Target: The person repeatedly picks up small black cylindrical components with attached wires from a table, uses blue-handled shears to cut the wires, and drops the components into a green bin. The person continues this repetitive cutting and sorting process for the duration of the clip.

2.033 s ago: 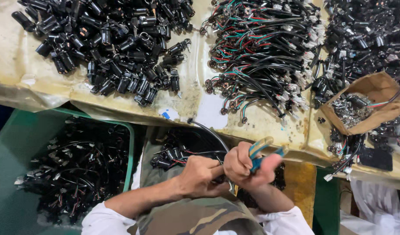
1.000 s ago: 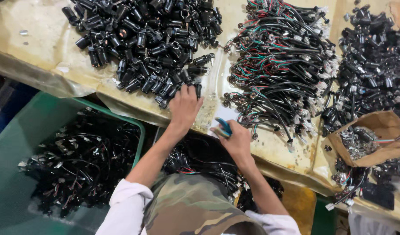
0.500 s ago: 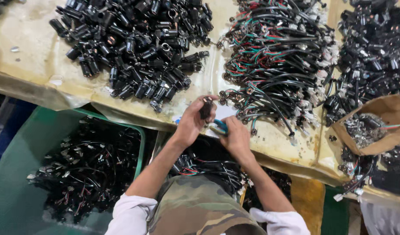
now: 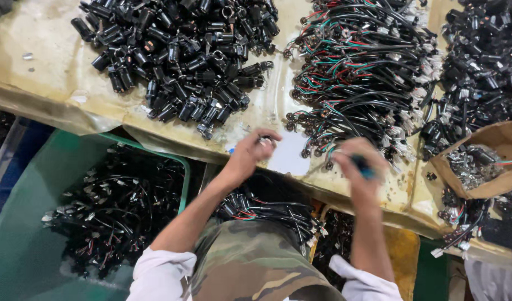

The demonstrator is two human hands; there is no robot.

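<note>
My left hand point(image 4: 250, 153) is closed around a small black cylindrical part point(image 4: 265, 141) at the table's near edge, just below the heap of black cylinders point(image 4: 178, 56). My right hand point(image 4: 359, 167), blurred, grips a teal-handled tool point(image 4: 363, 165) beside the bundle of wired connectors point(image 4: 362, 67) with red, green and black leads. A white paper patch point(image 4: 289, 156) lies on the table between the two hands.
A green bin point(image 4: 22, 245) at the lower left holds finished black wired parts. More wired pieces lie in my lap point(image 4: 267, 209). A brown cardboard box point(image 4: 490, 159) of small metal parts sits at the right, with another black heap point(image 4: 484, 61) behind it.
My left hand reached to the black heap, took one cylinder and drew it back to the table edge. My right hand with the tool has moved right, away from the left.
</note>
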